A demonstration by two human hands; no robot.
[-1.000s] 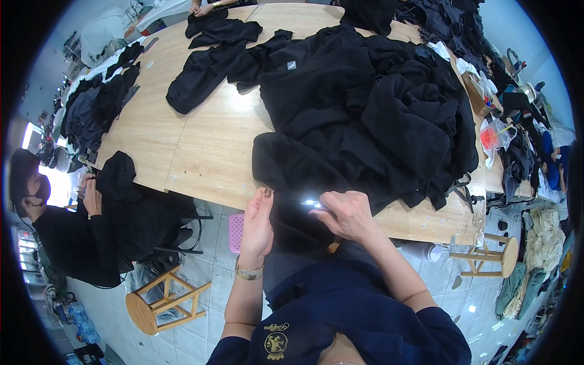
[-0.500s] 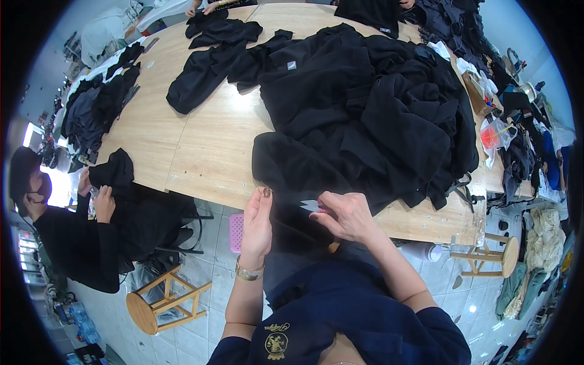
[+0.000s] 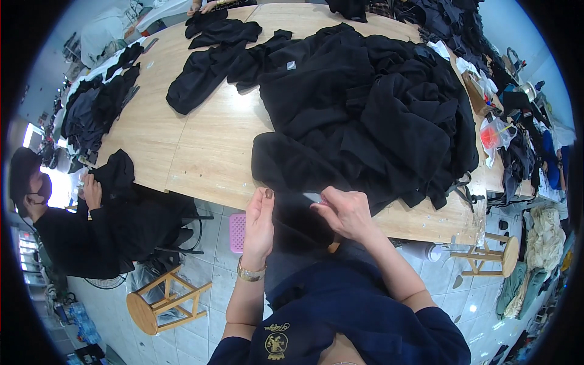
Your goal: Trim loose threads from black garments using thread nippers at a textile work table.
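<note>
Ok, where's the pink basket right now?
In the head view the pink basket sits low on the person's left, under the wooden table edge, just left of the left hand and above the wooden stool.

Garment pile [image 3: 365, 115] on table [image 3: 207, 152], stool [image 3: 161, 301] front-left.

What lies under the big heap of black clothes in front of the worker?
The heap of black clothes lies on a pale wooden table, bare to the left. The tabletop beneath it is covered. Both hands, left and right, hold black cloth at the near edge.
</note>
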